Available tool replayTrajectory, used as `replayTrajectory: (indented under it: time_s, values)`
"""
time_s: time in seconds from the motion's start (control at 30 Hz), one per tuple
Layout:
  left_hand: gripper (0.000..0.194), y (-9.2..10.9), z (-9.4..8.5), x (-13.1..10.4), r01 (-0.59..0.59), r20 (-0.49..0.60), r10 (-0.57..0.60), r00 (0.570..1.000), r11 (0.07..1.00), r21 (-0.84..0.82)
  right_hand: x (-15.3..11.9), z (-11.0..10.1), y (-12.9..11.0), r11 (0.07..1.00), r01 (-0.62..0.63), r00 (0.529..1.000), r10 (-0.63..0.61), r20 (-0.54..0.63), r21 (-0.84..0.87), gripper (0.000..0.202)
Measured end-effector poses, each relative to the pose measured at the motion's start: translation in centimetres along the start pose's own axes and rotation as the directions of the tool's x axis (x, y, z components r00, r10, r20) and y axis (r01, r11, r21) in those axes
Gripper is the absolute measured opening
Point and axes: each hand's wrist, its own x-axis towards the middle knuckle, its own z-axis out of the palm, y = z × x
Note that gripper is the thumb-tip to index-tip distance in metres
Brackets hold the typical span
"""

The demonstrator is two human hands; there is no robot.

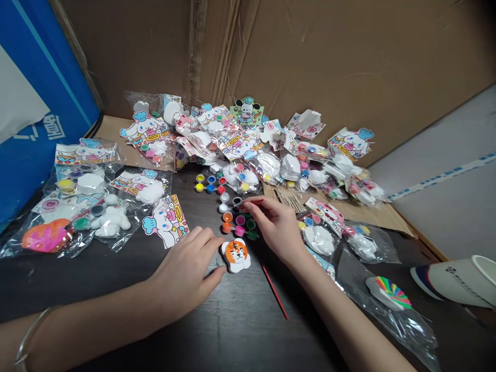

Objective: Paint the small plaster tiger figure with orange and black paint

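Observation:
In the middle of the dark table lies a small white plaster figure [236, 256] with an orange tiger face and black markings. My left hand [189, 271] rests just left of it, thumb and forefinger apart, their tips at its edge; whether they press on it I cannot tell. My right hand [277, 227] pinches a thin red paintbrush [259, 202], mostly hidden by the fingers, its tip by a black paint pot [236, 201]. Around it stand open pots of orange [227, 218], pink [240, 220], green [251, 225] and white paint [223, 198].
Yellow, blue and red pots [211, 180] stand farther back. A second red brush [275, 292] lies right of the figure. Bagged plaster figures [267, 164] heap at the back, with more bags left [91, 183] and right [320, 240]. A paper cup [457, 279] lies tipped at right.

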Motion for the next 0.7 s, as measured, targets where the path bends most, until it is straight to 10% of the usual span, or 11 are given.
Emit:
replayTrajectory:
  time_s: [0.43, 0.7]
  values:
    - [0.034, -0.2, 0.0, 0.0, -0.009, 0.011, 0.009, 1.0, 1.0, -0.009, -1.7, -2.2, -2.9, 0.95, 0.02, 0.97, 0.057, -0.235, 0.313, 0.009]
    - [0.033, -0.3, 0.1, 0.1, -0.036, 0.002, 0.037, 0.999, 0.999, -0.009, -6.7, -1.0, -3.0, 0.911, -0.008, 0.984, 0.08, -0.159, 0.411, 0.02]
